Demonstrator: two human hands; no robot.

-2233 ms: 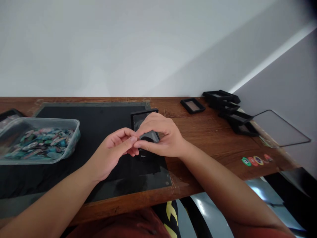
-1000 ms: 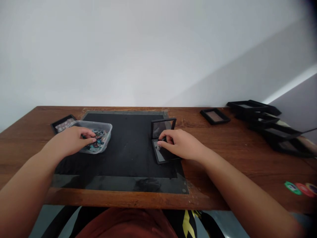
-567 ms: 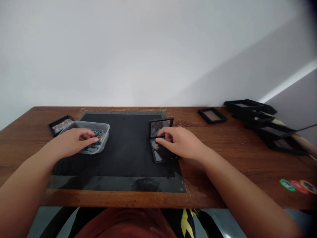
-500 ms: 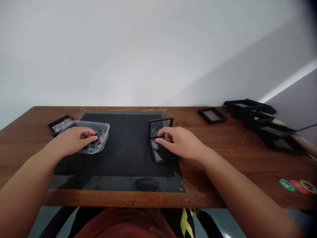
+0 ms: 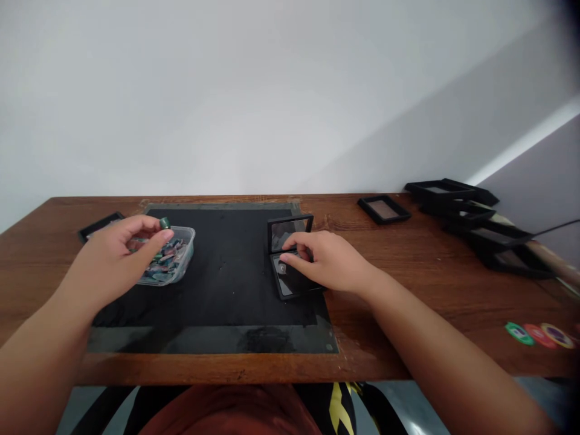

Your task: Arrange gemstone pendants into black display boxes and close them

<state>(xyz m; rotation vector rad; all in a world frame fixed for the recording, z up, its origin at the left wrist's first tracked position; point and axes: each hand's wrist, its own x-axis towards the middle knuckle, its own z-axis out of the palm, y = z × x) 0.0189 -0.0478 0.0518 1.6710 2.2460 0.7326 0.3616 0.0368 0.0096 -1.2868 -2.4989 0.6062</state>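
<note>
Between thumb and fingertips, my left hand (image 5: 118, 257) pinches a small dark green stone (image 5: 165, 223), raised over the far side of a clear plastic tub (image 5: 193, 244). Many small green, grey and pinkish stone pieces (image 5: 165, 260) fill the tub. A black hinged display case (image 5: 280, 293) lies unfolded at the mat's right, its clear-windowed lid (image 5: 290, 229) standing up. Over its lower half rests my right hand (image 5: 321, 257), thumb and index tips apart with nothing visible between them. A small pale round piece (image 5: 283, 267) shows on the clear film under the thumb. The other fingers are partly hidden.
A black mat (image 5: 222, 302) lies on the wooden table (image 5: 399, 260). Another black frame (image 5: 86, 231) sits behind the tub, partly hidden. At the right are a single black frame (image 5: 384, 209), a pile of black frames (image 5: 471, 223) and coloured round discs (image 5: 537, 334).
My left hand has lifted out of the stones with a green stone pinched in it, exposing more of the tub's contents. My right hand stays at the case. The view has shifted slightly.
</note>
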